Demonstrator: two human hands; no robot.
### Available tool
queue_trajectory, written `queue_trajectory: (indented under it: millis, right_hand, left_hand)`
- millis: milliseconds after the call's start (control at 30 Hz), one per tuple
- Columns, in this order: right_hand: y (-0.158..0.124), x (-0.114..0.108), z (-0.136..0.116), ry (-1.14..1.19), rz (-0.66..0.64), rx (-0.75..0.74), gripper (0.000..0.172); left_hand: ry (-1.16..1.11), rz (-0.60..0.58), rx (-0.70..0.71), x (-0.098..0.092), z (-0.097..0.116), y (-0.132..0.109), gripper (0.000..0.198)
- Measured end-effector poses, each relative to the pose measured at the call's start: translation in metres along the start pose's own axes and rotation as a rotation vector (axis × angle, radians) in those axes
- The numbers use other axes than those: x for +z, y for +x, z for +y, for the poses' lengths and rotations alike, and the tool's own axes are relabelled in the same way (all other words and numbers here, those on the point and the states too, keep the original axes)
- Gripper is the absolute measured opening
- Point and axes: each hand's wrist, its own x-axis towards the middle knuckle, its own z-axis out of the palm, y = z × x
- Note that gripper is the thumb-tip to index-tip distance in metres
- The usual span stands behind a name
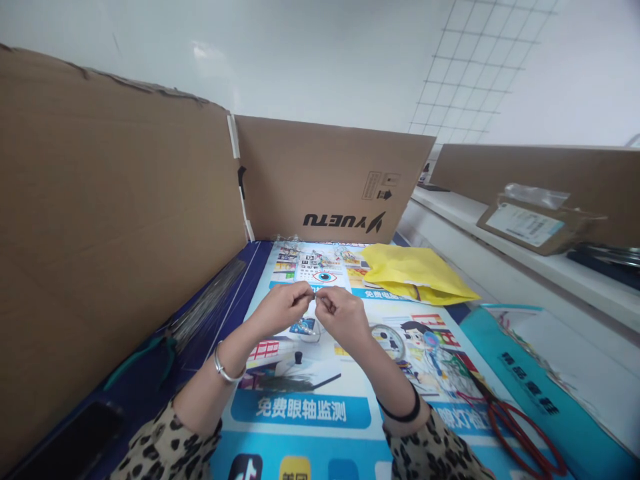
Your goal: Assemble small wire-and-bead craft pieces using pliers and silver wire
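Observation:
Over the middle of the printed poster [300, 437], my left hand [281, 310] and my right hand [346, 317] meet with their fingertips pinched. A tiny dark thing shows between the fingertips, too small to name. Below them lies or hangs a loop with small clear beads [306, 328]; I cannot tell whether it joins what the fingers hold. Just beyond my hands, fine tangled clear strands [320, 257] lie on the poster. A round clear dish [388, 343] is to the right of my right hand.
Cardboard walls [330, 173] stand behind and at left. A yellow bag [410, 270] lies at back right. Red-handled scissors [520, 433] are by a teal box [530, 373]. Thin wires [210, 303], green-handled pliers [150, 360] and a phone [75, 443] line the left.

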Motion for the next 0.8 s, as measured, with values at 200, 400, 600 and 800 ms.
queue_trajectory:
  millis: [200,400,600,800]
  right_hand:
    - [0.0,0.002,0.001,0.037,-0.017,0.092,0.015]
    - [-0.001,0.009,0.007,0.086,-0.019,0.1,0.017]
    - [0.006,0.01,0.032,-0.02,-0.425,0.178,0.019]
    - [0.003,0.015,0.078,-0.35,-0.568,0.315,0.04]
  left_hand:
    - [0.059,-0.001,0.034,0.004,-0.002,0.001,0.018]
    - [0.075,0.013,0.032,0.006,-0.005,0.001,0.018]
    - [0.073,-0.047,-0.025,0.011,-0.018,0.007,0.017]
    - [0.051,-0.032,-0.117,0.007,-0.032,0.01,0.02]
